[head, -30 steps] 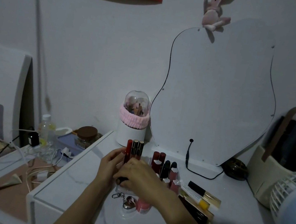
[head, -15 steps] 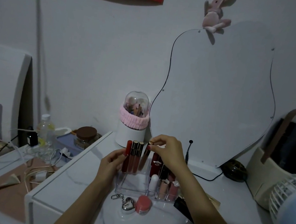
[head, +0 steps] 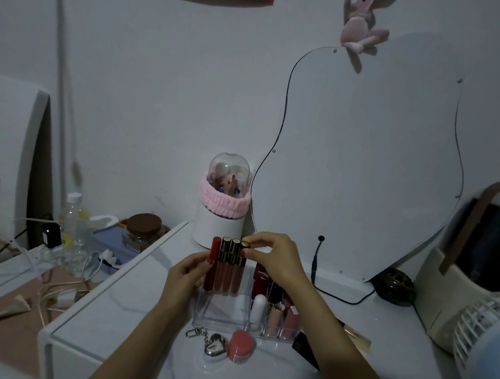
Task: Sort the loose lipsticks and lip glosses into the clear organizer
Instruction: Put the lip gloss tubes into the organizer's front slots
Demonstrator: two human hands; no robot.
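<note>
The clear organizer point(head: 219, 317) stands on the white table. Several tall lip glosses point(head: 225, 269) stand upright along the back of its large left compartment. My right hand point(head: 274, 259) pinches the gold cap of the rightmost lip gloss point(head: 238, 275) in that row. My left hand point(head: 184, 276) holds the leftmost red tube point(head: 212, 259) at the organizer's left wall. Short lipsticks point(head: 275, 316) fill the small right cells, partly hidden by my right wrist. A loose black tube point(head: 305, 349) and a gold one point(head: 356, 335) lie right of the organizer, under my forearm.
A heart keychain point(head: 215, 345) and a small pink jar point(head: 241, 345) lie in front of the organizer. A domed white holder point(head: 222, 211) and a wavy mirror point(head: 364, 159) stand behind. A fan point(head: 489, 345) and a case point(head: 487, 262) are at right; cables and bottles are at left.
My right hand picked a lip gloss up from beside the organizer, lifted it to the back row and stood it upright next to the others. My left hand stayed on the red tube.
</note>
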